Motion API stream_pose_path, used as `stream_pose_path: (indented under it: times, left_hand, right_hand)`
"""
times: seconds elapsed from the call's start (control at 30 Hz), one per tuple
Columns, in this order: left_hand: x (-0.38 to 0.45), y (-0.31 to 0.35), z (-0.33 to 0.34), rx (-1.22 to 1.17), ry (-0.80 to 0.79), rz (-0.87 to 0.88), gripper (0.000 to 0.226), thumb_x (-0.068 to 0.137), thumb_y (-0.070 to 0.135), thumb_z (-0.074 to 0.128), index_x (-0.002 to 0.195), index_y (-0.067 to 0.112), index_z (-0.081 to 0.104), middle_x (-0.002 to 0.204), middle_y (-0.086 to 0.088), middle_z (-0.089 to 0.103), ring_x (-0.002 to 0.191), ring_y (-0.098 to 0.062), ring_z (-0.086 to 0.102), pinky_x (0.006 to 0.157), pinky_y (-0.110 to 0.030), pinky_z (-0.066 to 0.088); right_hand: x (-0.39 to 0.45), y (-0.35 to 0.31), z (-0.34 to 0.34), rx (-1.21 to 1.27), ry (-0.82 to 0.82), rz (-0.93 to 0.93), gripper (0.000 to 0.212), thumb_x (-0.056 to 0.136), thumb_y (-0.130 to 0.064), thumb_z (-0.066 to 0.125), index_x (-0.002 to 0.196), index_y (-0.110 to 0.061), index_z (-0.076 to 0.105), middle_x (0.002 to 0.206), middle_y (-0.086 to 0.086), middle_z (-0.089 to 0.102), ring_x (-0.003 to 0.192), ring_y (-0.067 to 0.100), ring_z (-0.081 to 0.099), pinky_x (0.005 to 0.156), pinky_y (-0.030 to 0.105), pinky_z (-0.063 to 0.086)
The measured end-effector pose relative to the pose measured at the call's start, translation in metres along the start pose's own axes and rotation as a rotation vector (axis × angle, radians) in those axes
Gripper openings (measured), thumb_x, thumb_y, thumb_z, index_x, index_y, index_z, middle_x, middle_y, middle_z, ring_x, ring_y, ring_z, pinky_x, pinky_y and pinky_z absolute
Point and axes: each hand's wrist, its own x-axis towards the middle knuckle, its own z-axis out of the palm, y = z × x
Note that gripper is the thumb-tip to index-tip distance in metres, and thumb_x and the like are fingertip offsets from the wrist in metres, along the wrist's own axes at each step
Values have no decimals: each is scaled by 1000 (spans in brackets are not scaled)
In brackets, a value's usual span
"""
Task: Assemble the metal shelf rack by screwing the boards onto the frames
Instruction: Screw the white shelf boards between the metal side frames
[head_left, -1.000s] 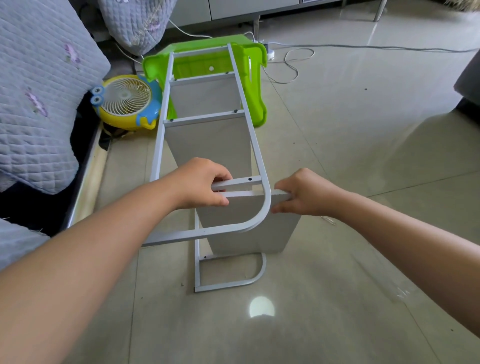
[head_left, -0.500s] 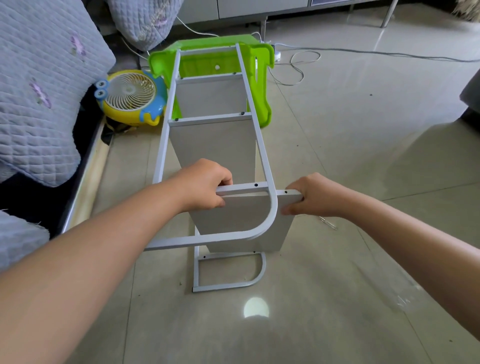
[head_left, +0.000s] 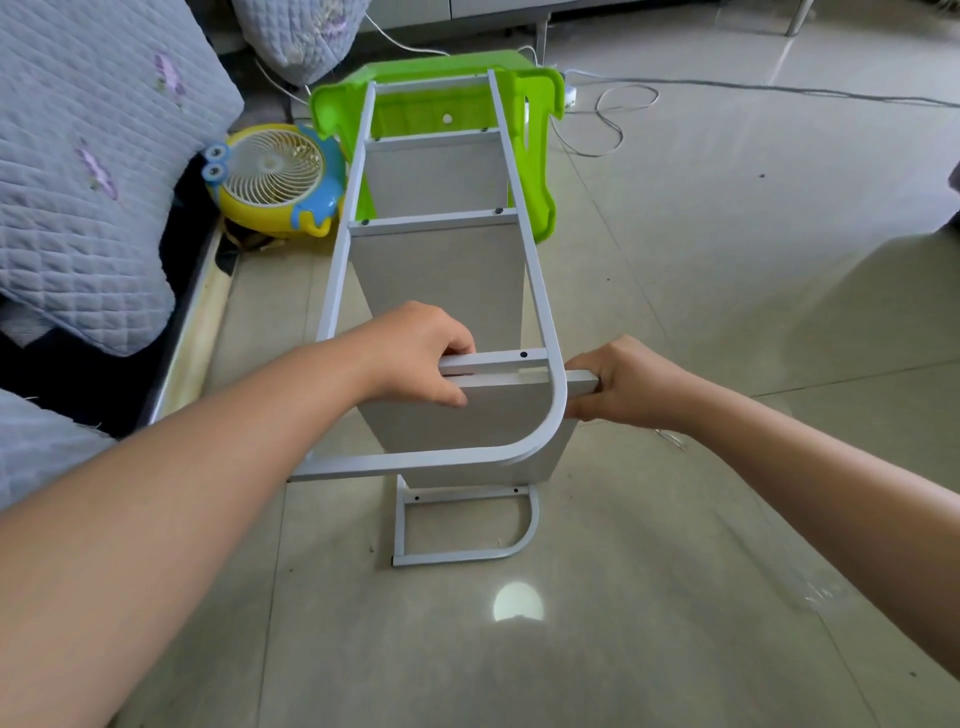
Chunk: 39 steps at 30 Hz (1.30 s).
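Hands, left hand (head_left: 415, 358) and right hand (head_left: 631, 382), grip a flat grey board (head_left: 498, 410) inside the round-cornered metal frame (head_left: 540, 291) on shiny floor (head_left: 675, 623).

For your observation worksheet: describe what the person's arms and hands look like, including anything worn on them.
Both forearms are bare as far as the view shows: no sleeves, gloves, watch or bracelet. The left hand and right hand show no rings on their visible parts.

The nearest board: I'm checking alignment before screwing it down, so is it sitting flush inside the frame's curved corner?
No, the nearest board juts past the frame, held by the right hand.
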Motion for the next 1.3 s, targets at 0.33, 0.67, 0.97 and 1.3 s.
stream_pose_path:
  times: [0.33,0.67,0.97,1.3]
  left_hand:
    - [-1,-1,1,5,-17,-7,23,79,21,70,98,9,66,79,2,55,76,-15,48,59,-22,35]
    - [-1,-10,6,-40,48,-48,24,83,23,67,93,2,69,86,-17,66,73,-21,50,69,-31,43]
    - [-3,-11,6,-98,21,-29,25,84,24,66,94,1,70,84,-20,65,68,-18,45,63,-26,33]
    - [-6,-8,4,-9,-30,16,28,84,28,65,90,2,69,68,-12,55,60,-16,40,60,-27,31]
  right_hand:
    - [4,-14,5,3,-14,24,36,78,-14,71,52,-27,50,43,-11,47,38,-2,46,40,5,33]
    - [6,-9,16,-49,62,48,32,80,-21,69,90,9,63,61,6,45,47,13,30,42,14,29]
    - [0,-23,21,12,21,71,19,85,-22,64,72,-8,63,52,-5,40,39,8,36,40,9,31]
    - [3,-21,14,22,-6,24,16,83,-19,67,95,-9,72,53,-14,50,43,-7,47,46,5,36]
